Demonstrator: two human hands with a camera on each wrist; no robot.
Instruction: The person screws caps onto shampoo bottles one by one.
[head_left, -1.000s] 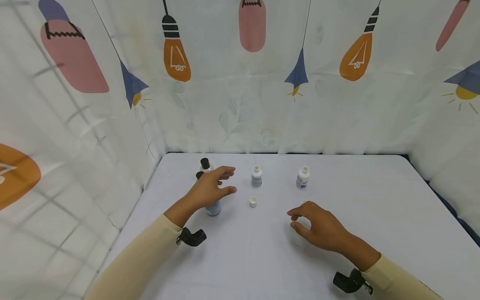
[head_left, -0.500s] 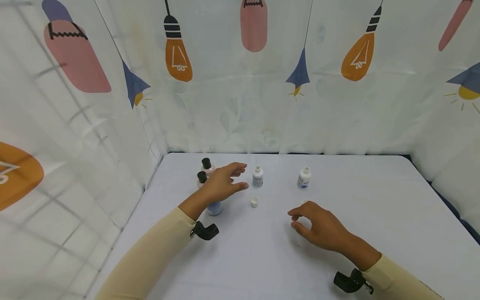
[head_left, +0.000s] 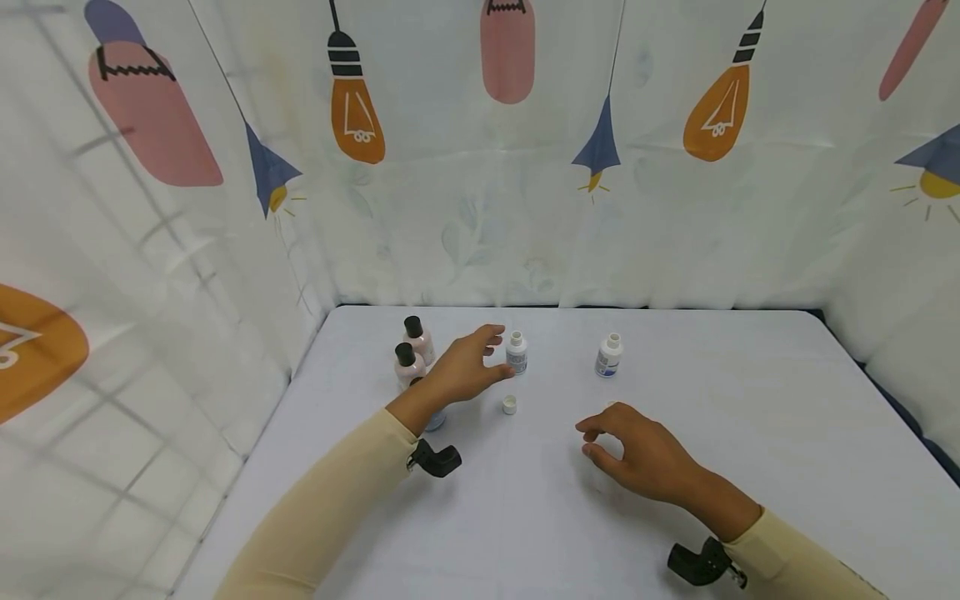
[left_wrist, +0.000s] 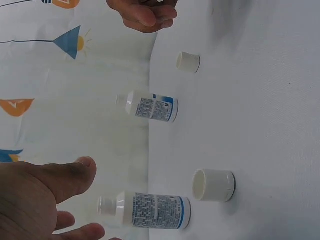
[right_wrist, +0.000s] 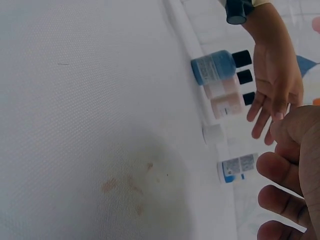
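Note:
My left hand hovers just left of a white open-necked bottle, thumb and fingers spread. In the left wrist view that bottle has a printed label with a blue band, and the thumb and fingers appear apart from its neck. A white cap lies in front of it, hollow side visible. Farther right is a second uncapped white bottle. Over the table, my right hand stays with fingers loosely bent and holds nothing. It mostly hides another white cap in the head view.
On the left, two pale pink bottles with black caps and a blue bottle stand together, partly behind the left arm in the head view. A white cloth covers the table. Printed curtains enclose the back and sides.
My left hand has moved right, from beside the black-capped bottles to the left white bottle, uncovering more of the pink bottles. The right hand keeps its place.

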